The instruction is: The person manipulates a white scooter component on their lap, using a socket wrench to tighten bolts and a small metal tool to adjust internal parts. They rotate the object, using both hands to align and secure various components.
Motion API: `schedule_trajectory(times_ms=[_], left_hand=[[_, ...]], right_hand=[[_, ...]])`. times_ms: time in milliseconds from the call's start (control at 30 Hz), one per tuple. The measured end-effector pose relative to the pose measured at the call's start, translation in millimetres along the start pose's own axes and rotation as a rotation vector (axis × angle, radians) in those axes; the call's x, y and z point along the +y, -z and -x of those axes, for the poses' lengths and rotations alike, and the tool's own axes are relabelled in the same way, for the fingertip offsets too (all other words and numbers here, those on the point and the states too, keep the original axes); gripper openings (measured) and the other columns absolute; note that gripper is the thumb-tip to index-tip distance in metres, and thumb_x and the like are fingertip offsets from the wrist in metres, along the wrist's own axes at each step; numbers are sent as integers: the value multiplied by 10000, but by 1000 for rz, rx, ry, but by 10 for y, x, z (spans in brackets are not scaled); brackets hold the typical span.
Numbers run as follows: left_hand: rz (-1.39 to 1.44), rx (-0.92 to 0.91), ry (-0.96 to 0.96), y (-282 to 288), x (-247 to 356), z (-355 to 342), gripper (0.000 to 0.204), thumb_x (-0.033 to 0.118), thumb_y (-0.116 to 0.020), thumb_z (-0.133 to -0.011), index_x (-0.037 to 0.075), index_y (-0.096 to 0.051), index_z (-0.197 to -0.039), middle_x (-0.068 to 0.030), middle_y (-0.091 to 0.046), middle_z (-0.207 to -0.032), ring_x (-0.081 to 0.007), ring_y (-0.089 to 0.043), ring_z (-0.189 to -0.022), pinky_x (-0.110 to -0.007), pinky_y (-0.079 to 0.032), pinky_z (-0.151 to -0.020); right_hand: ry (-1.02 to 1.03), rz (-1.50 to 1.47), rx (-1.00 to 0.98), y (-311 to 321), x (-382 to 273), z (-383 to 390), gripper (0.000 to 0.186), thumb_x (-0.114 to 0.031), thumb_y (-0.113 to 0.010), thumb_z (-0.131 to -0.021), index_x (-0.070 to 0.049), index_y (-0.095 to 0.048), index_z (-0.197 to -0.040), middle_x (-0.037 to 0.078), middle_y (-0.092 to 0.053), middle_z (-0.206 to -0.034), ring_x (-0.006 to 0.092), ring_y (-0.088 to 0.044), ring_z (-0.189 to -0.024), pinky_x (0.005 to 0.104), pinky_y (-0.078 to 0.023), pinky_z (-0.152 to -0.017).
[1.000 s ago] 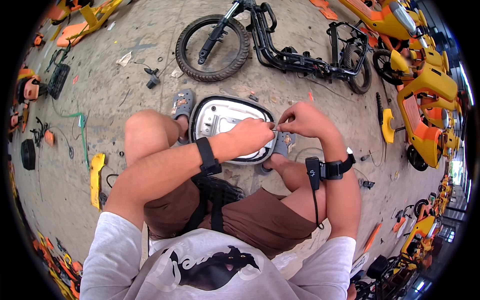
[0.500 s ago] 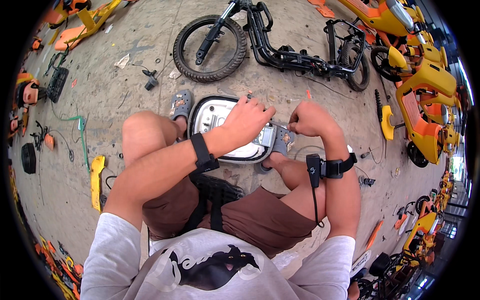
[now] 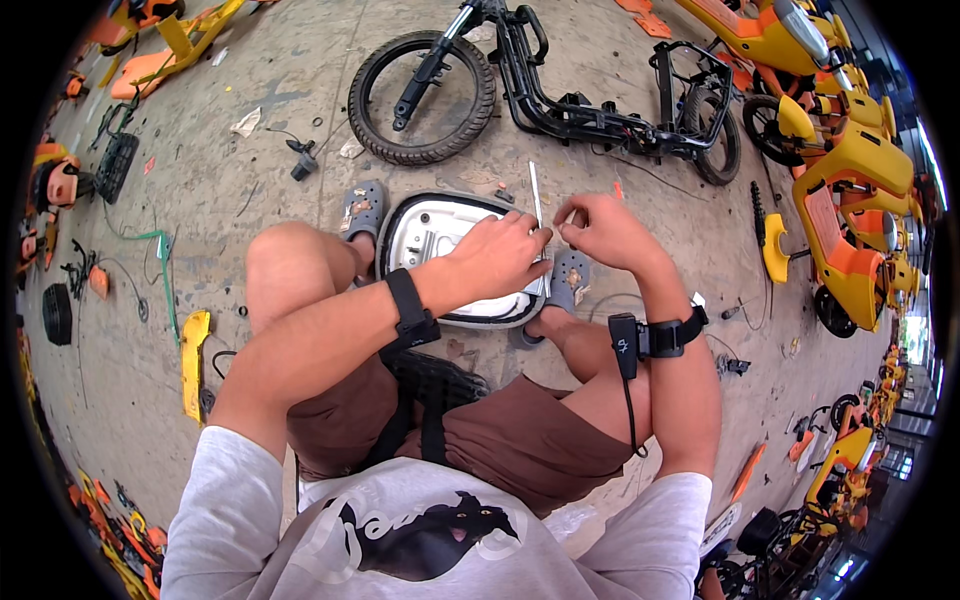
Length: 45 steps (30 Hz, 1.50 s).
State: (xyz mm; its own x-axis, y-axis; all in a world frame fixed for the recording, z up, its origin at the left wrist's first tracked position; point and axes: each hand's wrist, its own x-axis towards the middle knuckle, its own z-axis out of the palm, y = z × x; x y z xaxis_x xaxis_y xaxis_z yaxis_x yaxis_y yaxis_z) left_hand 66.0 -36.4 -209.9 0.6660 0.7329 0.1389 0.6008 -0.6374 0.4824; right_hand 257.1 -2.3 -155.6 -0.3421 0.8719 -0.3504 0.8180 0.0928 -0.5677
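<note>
Between my feet lies a white seat base with a grey padded rim (image 3: 386, 240), its inner side up. My left hand (image 3: 497, 252) is over its right half, fingers bent and closed at a thin silver metal strip (image 3: 535, 190). The strip stands up past my fingertips, tilted slightly; its lower end is partly hidden at the base's right edge. My right hand (image 3: 608, 232) is just right of the strip, thumb and fingers curled toward my left fingertips. Whatever it pinches is too small to make out. Some metal fittings (image 3: 428, 243) show inside the base, left of my hand.
Ahead lies a black scooter frame (image 3: 590, 125) with a front wheel (image 3: 370, 140). A yellow panel (image 3: 195, 365) lies at left, another yellow part (image 3: 774, 246) at right. Yellow and orange scooters (image 3: 850, 220) line the right side. Loose cables and a black part (image 3: 302, 165) lie on the floor.
The silver strip now stands up at my left fingertips. My left hand has turned and lowered slightly over the base. My right hand has moved left and up, close to the left one.
</note>
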Motion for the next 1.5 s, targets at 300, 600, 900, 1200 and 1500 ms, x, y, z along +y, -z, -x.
schedule_trajectory(times_ms=[300,600,900,1200,1500], left_hand=[[-49,-107,-92,-52,7,25,296,72,-632,-764,44,-659,-1057,-152,-591,-1188,-300,-603,-1032,-412,-500,-850],[-197,209,-140,47,9,-2,204,70,-666,-710,48,-671,-913,-100,-601,-1062,-257,-531,-1102,-365,-422,-892],[-66,-127,-58,0,50,-13,360,359,-636,-848,2,-662,-881,-133,-664,-825,-297,-665,-803,-392,-518,-724],[-20,-63,29,-79,32,1,369,349,-631,-861,-19,-612,-881,-171,-643,-820,-342,-645,-792,-427,-524,-703],[30,-119,42,-40,31,8,267,194,-630,-814,-12,-580,-977,-179,-630,-880,-360,-635,-823,-447,-519,-712]], right_hand=[[67,259,21,-77,117,-49,262,-171,-645,-731,-96,-750,-959,185,-698,-877,339,-674,-820,408,-537,-780],[-140,412,-174,7,-50,33,276,-289,-679,-732,-29,-748,-797,189,-683,-739,332,-659,-702,407,-530,-713],[-159,128,-302,-45,1,-33,293,-282,-606,-786,-23,-743,-785,173,-685,-719,292,-663,-680,380,-525,-688],[12,40,-145,-51,67,-32,237,-211,-685,-726,-1,-704,-832,145,-694,-765,284,-660,-715,370,-518,-685],[88,73,-46,-134,61,-74,323,-209,-747,-669,-38,-665,-930,145,-682,-794,304,-660,-765,393,-510,-692]])
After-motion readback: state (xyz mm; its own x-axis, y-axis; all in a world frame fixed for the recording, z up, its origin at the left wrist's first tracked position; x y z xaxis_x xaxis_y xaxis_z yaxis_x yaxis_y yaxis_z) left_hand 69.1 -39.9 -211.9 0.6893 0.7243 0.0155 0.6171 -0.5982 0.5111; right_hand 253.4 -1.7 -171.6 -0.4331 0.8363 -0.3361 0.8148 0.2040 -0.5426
